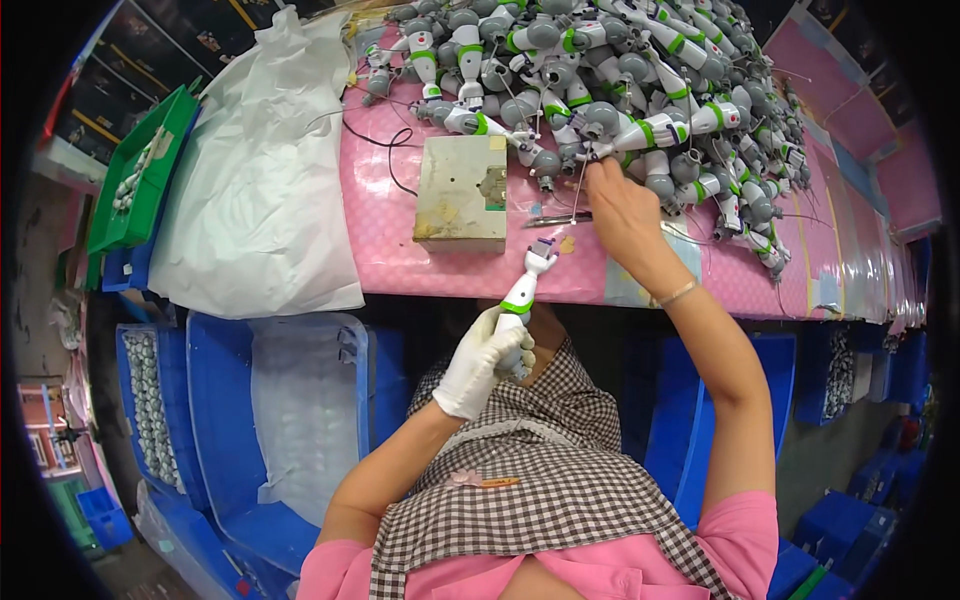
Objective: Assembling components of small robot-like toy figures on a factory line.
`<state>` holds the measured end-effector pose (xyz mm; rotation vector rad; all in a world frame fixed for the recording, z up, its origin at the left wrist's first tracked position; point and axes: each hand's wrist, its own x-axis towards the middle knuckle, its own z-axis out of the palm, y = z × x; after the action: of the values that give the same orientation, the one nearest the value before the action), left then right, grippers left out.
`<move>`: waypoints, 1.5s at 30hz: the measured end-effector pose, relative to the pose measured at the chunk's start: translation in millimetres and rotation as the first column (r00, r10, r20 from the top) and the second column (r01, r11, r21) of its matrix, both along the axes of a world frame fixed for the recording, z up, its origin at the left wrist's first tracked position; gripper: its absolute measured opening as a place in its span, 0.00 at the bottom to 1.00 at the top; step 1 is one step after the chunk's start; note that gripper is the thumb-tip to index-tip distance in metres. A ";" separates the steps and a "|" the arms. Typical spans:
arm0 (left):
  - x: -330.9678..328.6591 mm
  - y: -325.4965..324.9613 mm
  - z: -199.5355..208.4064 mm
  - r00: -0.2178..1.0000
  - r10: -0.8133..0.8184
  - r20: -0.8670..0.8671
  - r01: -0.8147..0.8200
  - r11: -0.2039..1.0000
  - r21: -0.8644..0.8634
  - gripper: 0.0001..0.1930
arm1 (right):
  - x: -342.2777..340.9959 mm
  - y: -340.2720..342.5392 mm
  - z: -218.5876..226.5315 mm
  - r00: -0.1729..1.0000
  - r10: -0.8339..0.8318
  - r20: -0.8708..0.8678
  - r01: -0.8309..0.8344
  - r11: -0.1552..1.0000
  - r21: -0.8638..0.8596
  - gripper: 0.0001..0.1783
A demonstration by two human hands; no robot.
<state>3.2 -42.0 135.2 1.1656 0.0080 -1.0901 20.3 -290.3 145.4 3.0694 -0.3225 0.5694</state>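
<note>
My left hand [482, 362], in a white glove, is wrapped round the grey end of a toy robot arm [522, 291]. The toy arm is white with a green band, and its purple-tipped claw end points up toward the table. My bare right hand [622, 203] reaches to the near edge of a heap of similar toy arms [600, 120]. Its fingertips are drawn together there, and what they hold is hidden. A thin white strip [579, 190] hangs beside those fingers. Below it, a slim dark metal tool [556, 221] lies on the table.
A worn metal box [461, 194] with a black cord stands on the pink-covered table [385, 255]. White sheeting [262, 180] drapes over the table's left side, beside a green tray [140, 170]. A lined blue bin [222, 420] sits at lower left; another blue bin [745, 420] is at right.
</note>
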 end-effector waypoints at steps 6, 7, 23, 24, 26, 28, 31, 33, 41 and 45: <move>-1.7 5.1 -4.9 0.993 0.063 -0.104 -0.069 0.996 -0.053 0.19 | -48.0 23.9 20.5 0.983 -0.005 0.185 0.014 0.999 -0.047 0.04; -0.8 4.2 -6.4 0.978 0.078 -0.193 -0.101 0.989 -0.112 0.19 | -58.5 28.5 23.4 0.970 0.004 0.244 0.004 0.999 -0.035 0.06; -3.4 -2.9 -1.3 0.943 0.185 -0.276 -0.216 0.973 -0.086 0.13 | -71.6 92.7 -8.5 0.933 0.144 0.329 -0.331 0.700 0.633 0.10; -3.9 -3.2 -2.0 0.942 0.194 -0.275 -0.226 0.970 -0.091 0.13 | -71.6 94.2 -8.9 0.923 0.156 0.351 -0.360 0.670 0.650 0.10; -3.3 -2.7 -1.2 0.940 0.204 -0.272 -0.237 0.967 -0.095 0.13 | -70.1 92.4 -8.7 0.929 0.138 0.344 -0.341 0.682 0.647 0.10; -3.1 -2.8 1.1 0.937 0.194 -0.289 -0.229 0.969 -0.091 0.13 | -69.9 93.1 -7.8 0.934 0.120 0.337 -0.322 0.694 0.644 0.10; -2.9 -4.0 0.7 0.944 0.200 -0.263 -0.232 0.968 -0.097 0.13 | -70.2 95.2 -7.9 0.915 0.165 0.369 -0.384 0.637 0.668 0.09; -1.9 -1.6 1.6 0.942 0.191 -0.274 -0.225 0.970 -0.095 0.13 | -68.5 89.6 -10.9 0.929 0.150 0.337 -0.341 0.698 0.630 0.10; 0.0 -2.1 3.1 0.942 0.178 -0.285 -0.214 0.972 -0.100 0.12 | -69.9 89.9 -9.3 0.919 0.185 0.348 -0.377 0.671 0.638 0.11; 0.0 -1.0 4.9 0.941 0.188 -0.283 -0.216 0.974 -0.071 0.12 | -67.5 86.2 -6.4 0.933 0.178 0.311 -0.347 0.670 0.656 0.09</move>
<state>3.2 -43.0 140.1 0.8940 0.2810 -1.0478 -47.2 -204.1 139.1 3.8464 -0.0899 1.0212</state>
